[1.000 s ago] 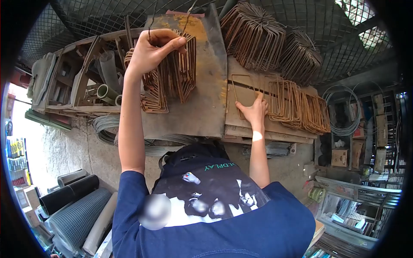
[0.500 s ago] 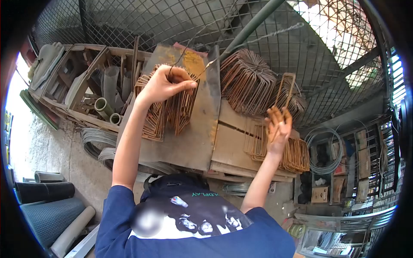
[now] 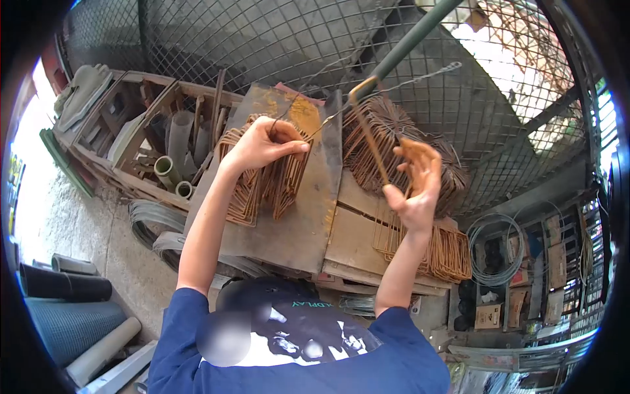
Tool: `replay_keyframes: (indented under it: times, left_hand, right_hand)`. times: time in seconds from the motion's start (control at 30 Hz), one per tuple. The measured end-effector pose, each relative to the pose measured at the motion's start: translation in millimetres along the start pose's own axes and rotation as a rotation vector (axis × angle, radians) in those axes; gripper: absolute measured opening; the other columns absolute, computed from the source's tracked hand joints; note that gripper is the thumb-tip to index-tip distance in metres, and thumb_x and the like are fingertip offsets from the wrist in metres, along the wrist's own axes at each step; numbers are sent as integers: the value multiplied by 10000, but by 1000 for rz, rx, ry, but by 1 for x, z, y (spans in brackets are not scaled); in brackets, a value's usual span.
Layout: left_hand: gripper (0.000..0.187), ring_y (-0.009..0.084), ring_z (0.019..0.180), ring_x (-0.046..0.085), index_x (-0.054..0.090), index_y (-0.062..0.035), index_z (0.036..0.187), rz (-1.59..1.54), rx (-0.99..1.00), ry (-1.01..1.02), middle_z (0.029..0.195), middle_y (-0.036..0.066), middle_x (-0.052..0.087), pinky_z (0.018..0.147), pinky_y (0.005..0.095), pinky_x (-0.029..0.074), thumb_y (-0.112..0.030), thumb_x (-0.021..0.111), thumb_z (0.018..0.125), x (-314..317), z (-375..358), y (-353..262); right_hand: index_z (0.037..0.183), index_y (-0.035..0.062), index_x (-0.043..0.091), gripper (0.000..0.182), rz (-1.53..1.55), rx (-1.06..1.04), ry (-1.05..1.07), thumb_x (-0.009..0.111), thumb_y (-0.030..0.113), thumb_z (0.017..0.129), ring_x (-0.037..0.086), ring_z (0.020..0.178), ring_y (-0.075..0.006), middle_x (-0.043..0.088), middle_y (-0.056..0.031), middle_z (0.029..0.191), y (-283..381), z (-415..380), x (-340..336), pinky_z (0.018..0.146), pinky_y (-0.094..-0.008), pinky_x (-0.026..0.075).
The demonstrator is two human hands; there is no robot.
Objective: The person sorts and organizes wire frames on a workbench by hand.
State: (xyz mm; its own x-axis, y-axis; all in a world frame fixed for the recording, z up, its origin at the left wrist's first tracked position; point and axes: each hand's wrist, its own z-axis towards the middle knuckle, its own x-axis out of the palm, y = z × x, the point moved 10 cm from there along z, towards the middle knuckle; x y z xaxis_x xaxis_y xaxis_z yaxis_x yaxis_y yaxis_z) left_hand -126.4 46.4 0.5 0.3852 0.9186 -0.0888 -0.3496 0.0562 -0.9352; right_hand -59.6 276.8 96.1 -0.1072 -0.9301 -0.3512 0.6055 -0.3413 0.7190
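My left hand [image 3: 266, 150] is pinched closed on a thin wire [image 3: 319, 129], whose twisted strands run up toward the mesh. Directly below this hand a stack of rusty stirrups [image 3: 282, 187] rests on a metal sheet. My right hand [image 3: 420, 187] grips a single rectangular steel stirrup [image 3: 369, 134] by its lower end, between thumb and fingers. That stirrup tilts up and left, its top near the green pipe; part of it is blurred. Behind it are round bundles of rusty stirrups [image 3: 374, 148]. Beneath the right wrist lies a row of stirrups [image 3: 449, 253].
Wire mesh [image 3: 262, 52] and a slanting green pipe [image 3: 417, 39] rise beyond the work surface [image 3: 289, 240]. A wooden crate [image 3: 141, 167] with tubes stands left. Wire coils [image 3: 154, 220] lie near it, another coil [image 3: 495, 249] hangs right. Rolls of mesh [image 3: 75, 328] lie lower left.
My right hand has moved left and a little nearer the left hand, swinging the stirrup from upright to leaning left. My left hand keeps its pinch on the wire.
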Motion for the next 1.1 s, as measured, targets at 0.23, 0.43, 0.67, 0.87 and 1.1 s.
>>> replay_keyframes:
  times: [0.23,0.43,0.67,0.87,1.1]
  left_hand:
    - [188,62,716,636,604,4,957,61,92,-31,735,48,692,664,220,485,-121,683,841,-2,-1,-10]
    - [320,60,737,634,555,-11,1045,44,110,46,747,51,693,689,218,482,-160,715,811,7,4,-7]
    - [454,30,641,555,571,-27,1044,65,103,19,668,-17,629,596,196,404,-254,802,725,6,6,-7]
    - [217,27,599,522,697,-21,908,233,58,-128,654,-19,624,640,221,454,-211,732,810,1,5,-4]
    - [255,165,767,606,664,18,864,452,436,-166,727,75,622,753,286,473,-211,570,926,13,-3,-44]
  right_hand:
    - [1198,56,457,765,-65,167,84,801,185,526,558,1053,-199,563,-75,1122,-57,-59,47,855,-345,444]
    - [1178,57,456,732,44,218,38,795,207,546,538,1062,-208,532,-83,1161,-76,-78,62,848,-351,438]
    - [1179,54,458,756,-59,211,-1,809,246,538,531,1021,-215,520,-89,1118,-80,-87,69,818,-353,437]
    - [1195,53,455,773,-102,235,-26,823,225,537,529,1019,-223,522,-108,1093,-89,-98,75,832,-353,440]
    - [1202,43,435,791,-118,318,-11,829,250,548,520,1003,-227,514,-125,1095,-102,-99,89,829,-350,439]
